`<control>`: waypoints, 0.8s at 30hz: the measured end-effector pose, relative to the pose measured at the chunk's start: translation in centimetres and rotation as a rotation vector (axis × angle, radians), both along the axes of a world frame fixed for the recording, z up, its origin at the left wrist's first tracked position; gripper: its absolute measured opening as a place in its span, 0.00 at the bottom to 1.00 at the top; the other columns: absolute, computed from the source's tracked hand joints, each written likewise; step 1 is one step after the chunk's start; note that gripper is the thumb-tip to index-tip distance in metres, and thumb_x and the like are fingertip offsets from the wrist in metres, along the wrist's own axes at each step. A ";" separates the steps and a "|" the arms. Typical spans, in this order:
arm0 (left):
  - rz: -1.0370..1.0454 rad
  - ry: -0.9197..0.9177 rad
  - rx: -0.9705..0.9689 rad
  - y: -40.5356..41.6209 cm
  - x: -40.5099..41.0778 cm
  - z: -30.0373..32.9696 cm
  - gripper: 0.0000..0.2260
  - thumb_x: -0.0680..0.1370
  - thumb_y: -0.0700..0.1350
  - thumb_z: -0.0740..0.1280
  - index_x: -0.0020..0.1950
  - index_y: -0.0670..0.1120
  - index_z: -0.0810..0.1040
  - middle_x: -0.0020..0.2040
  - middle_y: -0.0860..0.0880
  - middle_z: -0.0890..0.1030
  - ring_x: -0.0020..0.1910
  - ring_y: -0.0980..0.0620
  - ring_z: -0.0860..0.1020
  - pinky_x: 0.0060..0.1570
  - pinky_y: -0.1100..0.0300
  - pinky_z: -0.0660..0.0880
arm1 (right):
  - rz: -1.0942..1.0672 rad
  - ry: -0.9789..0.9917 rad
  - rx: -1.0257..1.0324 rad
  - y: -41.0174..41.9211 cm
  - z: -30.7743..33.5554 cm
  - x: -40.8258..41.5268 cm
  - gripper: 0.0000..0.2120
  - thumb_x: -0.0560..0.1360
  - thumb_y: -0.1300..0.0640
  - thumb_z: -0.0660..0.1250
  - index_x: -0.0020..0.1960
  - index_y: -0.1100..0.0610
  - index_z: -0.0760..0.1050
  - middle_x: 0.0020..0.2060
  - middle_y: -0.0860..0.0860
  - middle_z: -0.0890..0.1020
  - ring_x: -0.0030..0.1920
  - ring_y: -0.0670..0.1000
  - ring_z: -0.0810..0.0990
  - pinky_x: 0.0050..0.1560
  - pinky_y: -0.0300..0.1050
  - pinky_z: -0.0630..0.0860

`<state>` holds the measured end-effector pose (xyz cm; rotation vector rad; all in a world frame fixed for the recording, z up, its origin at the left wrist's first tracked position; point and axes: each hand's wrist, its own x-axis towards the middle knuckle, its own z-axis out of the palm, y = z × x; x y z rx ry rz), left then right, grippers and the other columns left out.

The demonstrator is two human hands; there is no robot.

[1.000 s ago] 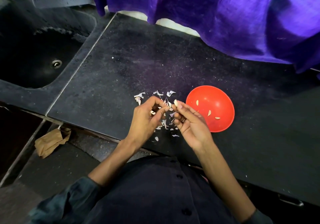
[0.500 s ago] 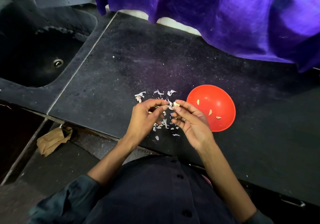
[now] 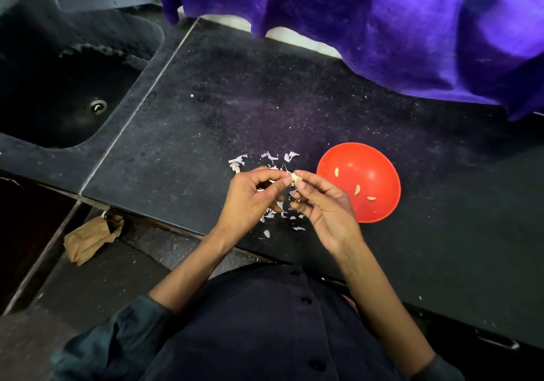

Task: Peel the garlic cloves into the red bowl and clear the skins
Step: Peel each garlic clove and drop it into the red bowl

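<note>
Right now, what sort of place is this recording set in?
Most likely a home kitchen. A dark stone counter runs into a sunken sink with a metal drain, and both hands work a garlic clove beside a red bowl, with garlic skins scattered around.

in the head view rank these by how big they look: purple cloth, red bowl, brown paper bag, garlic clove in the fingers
1. purple cloth, by far the largest
2. red bowl
3. brown paper bag, smaller than the bowl, though it lies lower and farther from the camera
4. garlic clove, pinched between both hands, the smallest
</note>
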<state>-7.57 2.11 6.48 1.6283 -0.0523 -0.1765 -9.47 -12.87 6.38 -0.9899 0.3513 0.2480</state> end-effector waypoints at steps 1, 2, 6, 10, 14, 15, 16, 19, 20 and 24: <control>-0.002 0.004 -0.003 0.0 0.0 0.0 0.04 0.76 0.38 0.70 0.49 0.45 0.84 0.47 0.43 0.83 0.34 0.50 0.81 0.31 0.57 0.80 | -0.001 -0.005 -0.003 0.0 -0.1 0.0 0.11 0.69 0.63 0.69 0.51 0.60 0.81 0.40 0.52 0.84 0.39 0.46 0.82 0.37 0.39 0.79; -0.003 0.005 -0.004 0.0 0.0 0.0 0.04 0.76 0.38 0.70 0.49 0.45 0.84 0.47 0.42 0.83 0.34 0.51 0.81 0.31 0.57 0.80 | -0.002 -0.010 -0.010 0.0 -0.1 0.0 0.11 0.69 0.63 0.69 0.51 0.60 0.81 0.41 0.52 0.84 0.39 0.46 0.81 0.37 0.39 0.79; -0.012 0.005 0.009 0.2 0.0 -0.1 0.05 0.77 0.38 0.69 0.50 0.41 0.83 0.48 0.42 0.83 0.34 0.51 0.81 0.31 0.55 0.80 | -0.017 -0.024 -0.074 0.1 -0.3 -0.1 0.13 0.69 0.62 0.70 0.53 0.62 0.80 0.42 0.54 0.83 0.39 0.47 0.81 0.38 0.39 0.79; -0.009 0.002 0.021 0.2 0.0 -0.2 0.05 0.78 0.37 0.68 0.50 0.40 0.83 0.46 0.41 0.82 0.34 0.52 0.80 0.30 0.57 0.80 | -0.020 -0.057 -0.140 0.3 -0.3 -0.2 0.13 0.69 0.62 0.70 0.53 0.64 0.80 0.43 0.55 0.83 0.39 0.48 0.81 0.38 0.40 0.79; -0.007 0.023 0.001 0.0 0.1 -0.3 0.04 0.78 0.38 0.68 0.49 0.40 0.83 0.41 0.47 0.83 0.33 0.52 0.80 0.29 0.56 0.80 | -0.006 -0.048 -0.120 0.4 -0.3 -0.2 0.13 0.69 0.61 0.70 0.53 0.62 0.79 0.41 0.53 0.83 0.37 0.47 0.81 0.38 0.40 0.79; -0.005 0.030 -0.002 0.0 0.1 -0.3 0.04 0.78 0.39 0.68 0.49 0.41 0.83 0.41 0.47 0.83 0.33 0.52 0.80 0.29 0.56 0.80 | -0.008 -0.034 -0.101 0.4 -0.3 -0.1 0.13 0.69 0.61 0.70 0.54 0.62 0.79 0.41 0.53 0.82 0.37 0.47 0.80 0.38 0.40 0.79; -0.001 0.037 -0.002 0.0 0.1 -0.3 0.04 0.78 0.39 0.68 0.48 0.42 0.83 0.40 0.48 0.83 0.33 0.52 0.80 0.29 0.56 0.80 | -0.014 -0.021 -0.080 0.3 -0.3 -0.1 0.13 0.69 0.60 0.70 0.54 0.61 0.80 0.41 0.53 0.82 0.38 0.47 0.80 0.37 0.40 0.79; 0.026 0.051 0.034 0.2 0.2 -0.7 0.04 0.78 0.41 0.69 0.48 0.42 0.83 0.38 0.49 0.82 0.33 0.52 0.80 0.30 0.56 0.80 | -0.034 -0.003 -0.040 0.1 -0.2 -0.1 0.12 0.71 0.59 0.68 0.54 0.60 0.79 0.40 0.53 0.82 0.37 0.46 0.79 0.36 0.40 0.78; 0.036 0.054 0.056 0.3 0.2 -0.8 0.04 0.77 0.41 0.69 0.48 0.42 0.83 0.36 0.50 0.82 0.32 0.53 0.80 0.30 0.57 0.80 | -0.046 -0.001 -0.035 0.1 -0.2 -0.1 0.11 0.72 0.59 0.68 0.54 0.60 0.79 0.40 0.53 0.82 0.37 0.47 0.79 0.36 0.40 0.78; 0.072 0.062 0.130 0.8 0.3 -1.3 0.07 0.74 0.39 0.73 0.44 0.52 0.84 0.39 0.55 0.84 0.33 0.53 0.82 0.32 0.62 0.79 | -0.083 -0.010 -0.058 -0.2 -0.1 -0.1 0.12 0.72 0.58 0.68 0.53 0.62 0.79 0.42 0.55 0.82 0.37 0.49 0.81 0.36 0.40 0.79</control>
